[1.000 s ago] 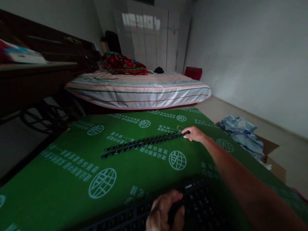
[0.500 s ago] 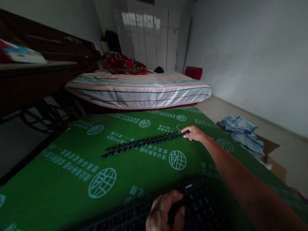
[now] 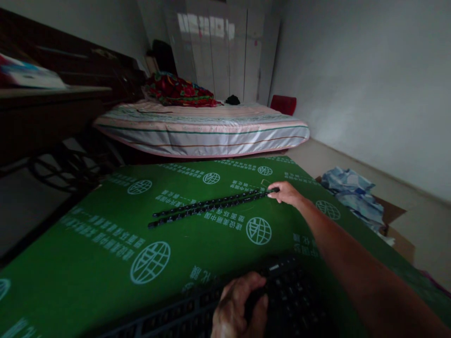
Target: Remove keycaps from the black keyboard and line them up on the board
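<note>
Two long black strips of keyboard keys lie side by side across the middle of a green printed sheet. My right hand reaches far out and pinches the right end of the strips. Close to me lies a black keyboard at the sheet's near edge. My left hand rests curled over the keyboard's upper edge, gripping it.
Beyond the green sheet stands a bed with a striped mattress and a red quilt. A dark desk is at the left. A cardboard box with blue cloth sits on the floor at the right.
Almost nothing has moved. The view has shifted slightly; both hands stay where they were, on the strip end and on the keyboard.
</note>
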`<state>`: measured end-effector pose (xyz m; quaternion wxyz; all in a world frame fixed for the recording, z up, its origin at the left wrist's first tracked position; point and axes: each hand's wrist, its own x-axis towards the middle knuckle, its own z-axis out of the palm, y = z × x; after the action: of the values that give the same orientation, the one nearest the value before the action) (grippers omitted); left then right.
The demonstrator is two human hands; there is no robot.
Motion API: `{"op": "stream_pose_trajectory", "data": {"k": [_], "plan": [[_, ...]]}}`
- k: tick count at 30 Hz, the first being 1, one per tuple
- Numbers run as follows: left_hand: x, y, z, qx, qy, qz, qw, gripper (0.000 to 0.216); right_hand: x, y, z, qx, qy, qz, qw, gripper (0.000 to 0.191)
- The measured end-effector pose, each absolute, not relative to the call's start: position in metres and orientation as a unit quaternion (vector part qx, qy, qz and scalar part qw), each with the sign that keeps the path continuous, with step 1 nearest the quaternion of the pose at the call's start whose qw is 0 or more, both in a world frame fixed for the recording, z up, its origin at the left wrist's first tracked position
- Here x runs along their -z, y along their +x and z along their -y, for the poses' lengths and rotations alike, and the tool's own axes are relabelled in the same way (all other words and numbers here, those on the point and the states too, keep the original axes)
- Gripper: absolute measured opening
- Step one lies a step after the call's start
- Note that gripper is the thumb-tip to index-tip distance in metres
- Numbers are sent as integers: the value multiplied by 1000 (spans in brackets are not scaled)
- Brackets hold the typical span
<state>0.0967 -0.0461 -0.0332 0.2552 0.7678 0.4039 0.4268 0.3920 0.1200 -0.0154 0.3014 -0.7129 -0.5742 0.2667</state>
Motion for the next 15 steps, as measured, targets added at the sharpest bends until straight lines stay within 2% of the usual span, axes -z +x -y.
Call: {"op": "stream_pose_trajectory", "data": {"k": [6, 10, 12, 15], "plan": [[19, 100, 47, -418, 772, -395, 272, 24, 8, 396, -82, -208, -717, 542, 387, 45], [15, 103, 47, -412, 762, -403, 295, 23, 5, 392, -44, -211, -711, 499, 448, 53], [14, 104, 47, -408, 757, -410, 305, 23, 1, 390, -23, -195, -720, 481, 460, 55], [12, 105, 46, -407, 751, -411, 319, 21, -7, 384, 11, -121, -762, 475, 424, 57]]}}
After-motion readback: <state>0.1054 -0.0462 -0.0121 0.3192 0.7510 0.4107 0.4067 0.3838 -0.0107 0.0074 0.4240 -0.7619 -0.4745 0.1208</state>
